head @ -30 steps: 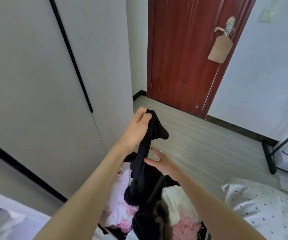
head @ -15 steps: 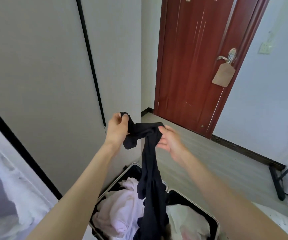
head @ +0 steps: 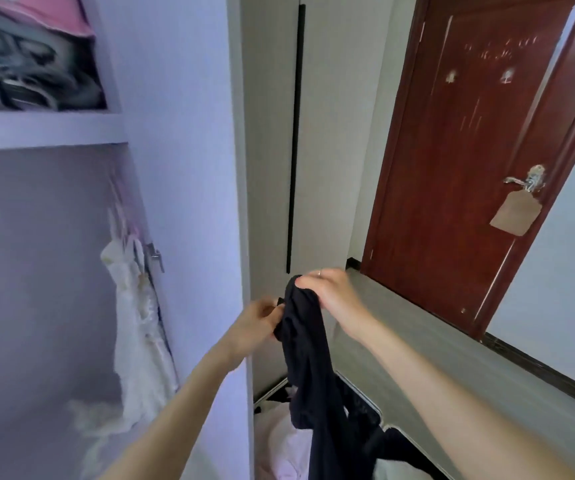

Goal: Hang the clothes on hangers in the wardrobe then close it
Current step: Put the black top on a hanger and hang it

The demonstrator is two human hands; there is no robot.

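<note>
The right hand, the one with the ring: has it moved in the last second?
Yes. The right hand rose from low on the black garment to pinch its top end, now level with the foot of the red door.

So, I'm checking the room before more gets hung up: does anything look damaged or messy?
The red door has pale scuffs and scratches high on its panel. In the wardrobe, dark clothes are stuffed loosely on the top shelf. Otherwise both hands just hold the black garment above the open suitcase.

Both hands hold black garment by open wardrobe.
</note>
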